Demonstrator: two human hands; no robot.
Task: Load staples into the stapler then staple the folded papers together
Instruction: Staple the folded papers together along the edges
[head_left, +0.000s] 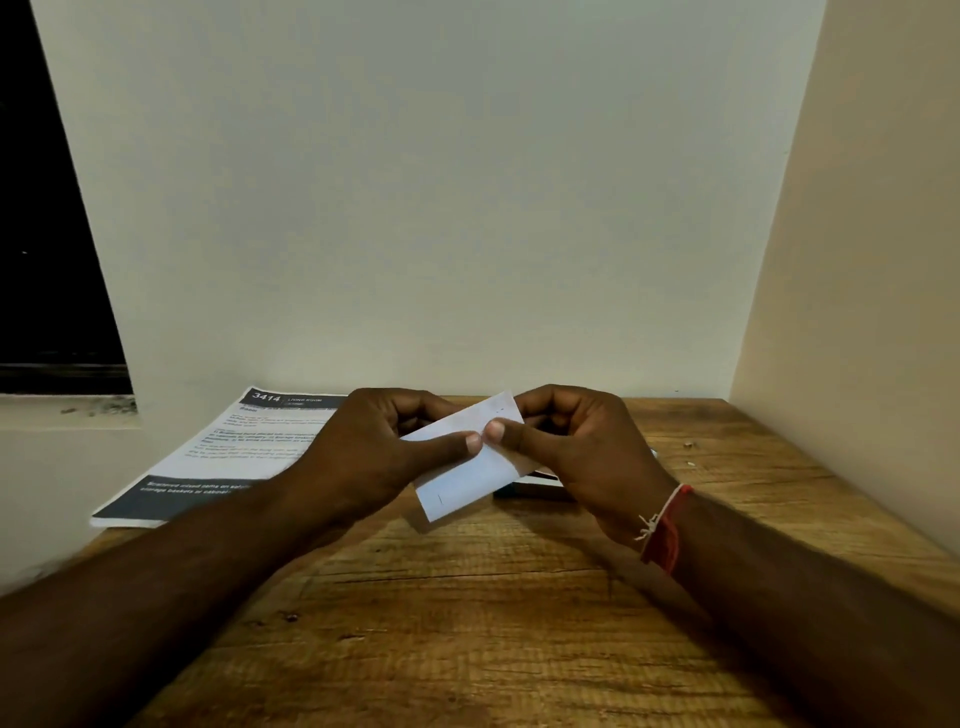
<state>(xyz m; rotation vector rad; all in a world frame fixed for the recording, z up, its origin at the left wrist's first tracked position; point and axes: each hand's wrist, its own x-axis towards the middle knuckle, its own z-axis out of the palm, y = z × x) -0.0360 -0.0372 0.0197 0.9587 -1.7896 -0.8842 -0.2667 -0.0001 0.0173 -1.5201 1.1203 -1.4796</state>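
Note:
A small white folded paper (462, 478) is held above the wooden table (467, 623), tilted, with a short staple mark near its lower left corner. My left hand (374, 447) grips its left side, thumb on top. My right hand (566, 452) pinches its right side, the two thumbs almost touching at the paper's middle. Under my right hand a dark, flat object with a pale edge (535, 486) lies on the table, mostly hidden; I cannot tell whether it is the stapler or the staple box.
A printed sheet with dark header and footer bands (218, 462) lies at the table's back left, overhanging its edge. Walls close in behind and on the right. A few tiny specks (688, 446) sit at the back right of the table.

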